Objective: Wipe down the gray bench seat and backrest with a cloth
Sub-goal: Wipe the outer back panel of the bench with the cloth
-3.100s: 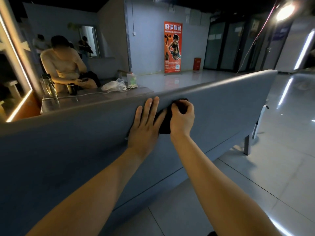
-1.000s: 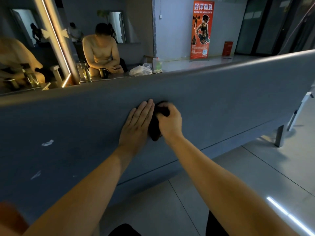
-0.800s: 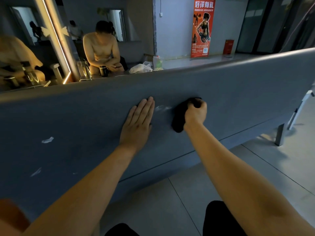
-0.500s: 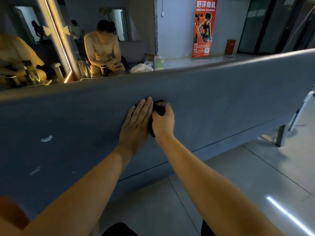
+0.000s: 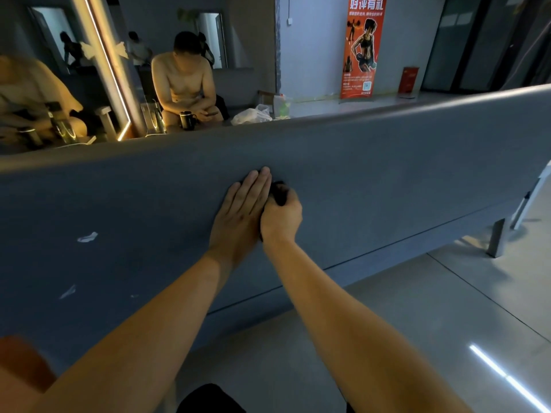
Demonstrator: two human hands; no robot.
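I have both arms stretched forward to the gray backrest [image 5: 387, 174]. The left hand [image 5: 238, 216] lies flat on it, fingers straight and together, pointing up and slightly right. The right hand [image 5: 281, 216] sits just beside it, touching, fingers curled tight around a dark cloth [image 5: 278, 193] pressed to the panel. The cloth is bunched and mostly hidden in the fist, so I cannot tell its long axis. It sits about mid-height on the backrest, near the panel's middle. The backrest is matte blue-gray, its long axis running from near left to far right. 2 white scraps [image 5: 87, 237] cling to its left part. A bench leg [image 5: 496, 236] stands on the tiled floor [image 5: 417, 308] at the right.
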